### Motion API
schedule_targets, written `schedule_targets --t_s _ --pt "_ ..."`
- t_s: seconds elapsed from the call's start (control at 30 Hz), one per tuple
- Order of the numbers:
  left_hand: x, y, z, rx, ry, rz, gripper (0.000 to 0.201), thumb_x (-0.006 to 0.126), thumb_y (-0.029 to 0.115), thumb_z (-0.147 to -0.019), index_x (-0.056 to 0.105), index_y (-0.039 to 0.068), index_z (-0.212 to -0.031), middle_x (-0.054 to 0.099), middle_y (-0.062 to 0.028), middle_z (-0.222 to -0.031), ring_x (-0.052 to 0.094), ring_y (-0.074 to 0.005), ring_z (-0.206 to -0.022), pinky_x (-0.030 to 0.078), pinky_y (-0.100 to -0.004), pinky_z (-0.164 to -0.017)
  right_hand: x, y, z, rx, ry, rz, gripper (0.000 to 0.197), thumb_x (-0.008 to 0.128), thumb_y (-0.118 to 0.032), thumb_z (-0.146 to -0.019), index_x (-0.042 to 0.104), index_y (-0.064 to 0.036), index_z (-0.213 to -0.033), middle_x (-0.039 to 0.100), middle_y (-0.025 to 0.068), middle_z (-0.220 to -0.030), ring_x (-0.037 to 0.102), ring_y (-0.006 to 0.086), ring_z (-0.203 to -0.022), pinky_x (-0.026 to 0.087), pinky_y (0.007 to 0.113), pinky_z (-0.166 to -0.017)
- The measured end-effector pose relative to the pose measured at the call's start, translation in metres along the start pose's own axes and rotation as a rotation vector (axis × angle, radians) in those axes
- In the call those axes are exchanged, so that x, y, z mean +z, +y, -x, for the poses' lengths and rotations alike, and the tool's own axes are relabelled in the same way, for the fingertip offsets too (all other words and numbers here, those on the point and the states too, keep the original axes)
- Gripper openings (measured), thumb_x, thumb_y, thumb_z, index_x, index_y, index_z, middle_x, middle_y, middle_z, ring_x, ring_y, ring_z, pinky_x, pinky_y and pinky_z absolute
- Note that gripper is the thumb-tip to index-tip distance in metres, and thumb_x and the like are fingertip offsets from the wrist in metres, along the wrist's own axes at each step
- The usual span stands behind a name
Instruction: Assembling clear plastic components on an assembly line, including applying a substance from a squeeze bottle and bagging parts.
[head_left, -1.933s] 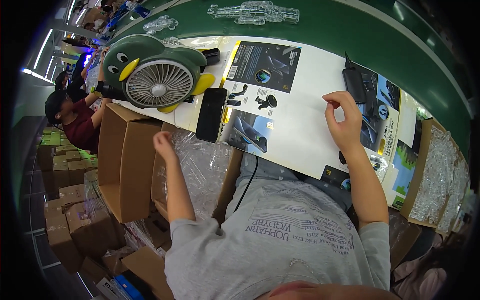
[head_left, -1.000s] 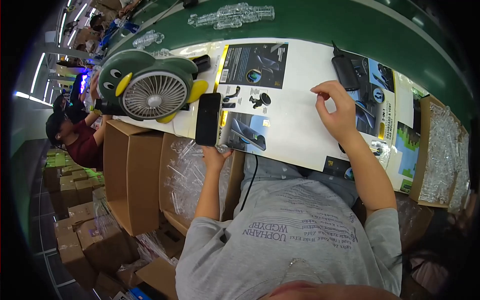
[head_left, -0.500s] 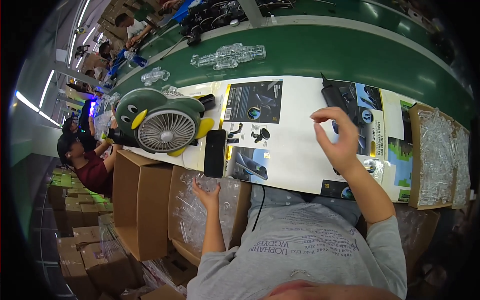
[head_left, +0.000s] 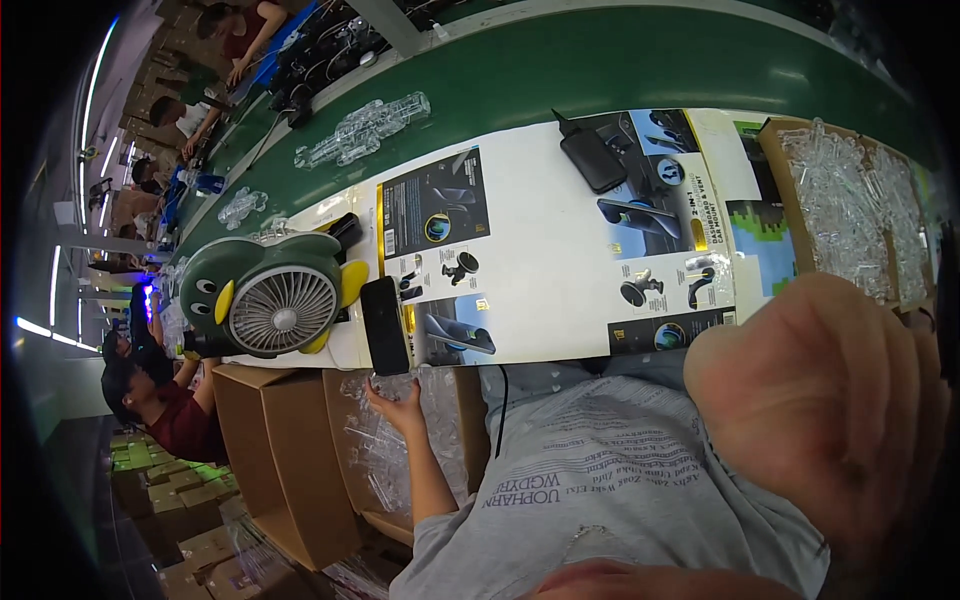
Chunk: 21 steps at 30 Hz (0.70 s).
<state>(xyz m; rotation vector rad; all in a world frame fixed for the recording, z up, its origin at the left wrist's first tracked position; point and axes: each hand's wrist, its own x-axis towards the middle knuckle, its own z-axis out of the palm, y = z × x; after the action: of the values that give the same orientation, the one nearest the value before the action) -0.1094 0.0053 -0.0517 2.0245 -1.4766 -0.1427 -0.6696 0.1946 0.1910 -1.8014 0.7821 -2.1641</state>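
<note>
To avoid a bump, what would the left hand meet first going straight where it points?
The left hand would probably meet the black phone on the board, or pass underneath; depth is unclear.

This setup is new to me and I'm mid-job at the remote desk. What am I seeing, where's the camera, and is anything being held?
No machine here: a person in a grey printed shirt works bare-handed. The view comes from a fisheye camera on that person's head, looking down, so straight edges bend and picture left is their left. On a white printed sheet over the green tabletop sit a green penguin-shaped fan, a black rectangular phone and a black oblong device. The left hand is just below the phone, above clear plastic pieces in a brown cardboard box; whether it holds one is unclear. The right hand looms near the camera, fingers curled, with nothing visible in it.
</note>
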Motion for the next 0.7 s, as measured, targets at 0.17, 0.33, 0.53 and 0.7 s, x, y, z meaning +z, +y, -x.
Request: schedule_targets --t_s 0.17,0.33,0.53,0.7 --pt "0.004 -0.008 0.0 0.07 0.02 -0.01 0.093 0.08 0.014 -0.059 0.026 0.011 -0.135 0.036 -0.0236 -0.125 0.037 -0.041 -0.117 0.036 -0.0459 -0.096 0.107 0.015 -0.036 -0.037 0.022 0.016 0.035 0.072 -0.022 -0.075 0.057 -0.0212 -0.106 0.05 -0.0075 -0.094 0.047 0.0002 -0.078 0.034 0.02 -0.071" --pt "0.003 -0.002 0.002 0.054 0.024 0.006 0.092 0.079 0.013 -0.059 0.027 0.01 -0.134 0.037 -0.023 -0.126 0.036 -0.0401 -0.117 0.035 -0.0455 -0.096 0.136 0.037 -0.07 -0.101 0.025 0.031 0.034 0.071 -0.022 -0.075 0.057 -0.0207 -0.107 0.05 -0.0071 -0.096 0.047 0.0013 -0.081 0.034 0.021 -0.073" --pt "0.007 -0.01 0.001 0.126 0.032 -0.017 0.091 0.079 0.014 -0.058 0.028 0.011 -0.134 0.037 -0.0228 -0.123 0.039 -0.0404 -0.113 0.034 -0.0453 -0.096 0.106 0.044 -0.066 -0.166 0.048 0.009 0.034 0.069 -0.023 -0.076 0.057 -0.0201 -0.108 0.05 -0.0066 -0.099 0.047 0.0025 -0.083 0.035 0.022 -0.074" --pt "-0.001 -0.008 0.0 -0.004 0.003 0.0 0.093 0.081 0.014 -0.056 0.028 0.009 -0.133 0.036 -0.0218 -0.129 0.034 -0.0397 -0.119 0.032 -0.0449 -0.099 -0.018 0.001 -0.004 -0.208 0.038 0.007 0.034 0.068 -0.023 -0.077 0.056 -0.0195 -0.109 0.05 -0.0062 -0.101 0.047 0.0035 -0.086 0.035 0.022 -0.075"
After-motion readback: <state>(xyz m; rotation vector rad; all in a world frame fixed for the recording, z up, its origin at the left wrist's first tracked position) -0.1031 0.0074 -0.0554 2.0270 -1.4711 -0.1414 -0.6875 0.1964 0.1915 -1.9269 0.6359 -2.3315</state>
